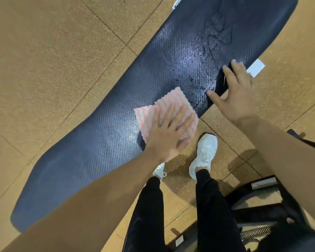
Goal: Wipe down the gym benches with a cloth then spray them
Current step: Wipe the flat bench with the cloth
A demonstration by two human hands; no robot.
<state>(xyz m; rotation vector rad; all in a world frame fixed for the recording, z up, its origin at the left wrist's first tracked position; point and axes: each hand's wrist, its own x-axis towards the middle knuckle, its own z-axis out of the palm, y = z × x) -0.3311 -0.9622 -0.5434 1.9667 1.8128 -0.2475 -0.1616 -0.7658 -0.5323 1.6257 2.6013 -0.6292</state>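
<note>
Left hand (168, 132) flat on cloth (164, 100); right hand (235, 91) spread, bracing surface (98, 142) edge. Use firm, overlapping strokes toward wet patch (187, 66) beside right hand.

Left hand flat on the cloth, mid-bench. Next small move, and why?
Probably slide the pink-and-white wavy-striped cloth under the flat left hand along the dark blue textured bench pad toward the right hand: droplets and wet streaks glisten on the pad between them, seemingly unwiped, and the right hand rests on the pad's near edge.

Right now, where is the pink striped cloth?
In the head view, the cloth lies mid-frame on the bench pad, near its closer edge, pressed under the left hand.
</note>
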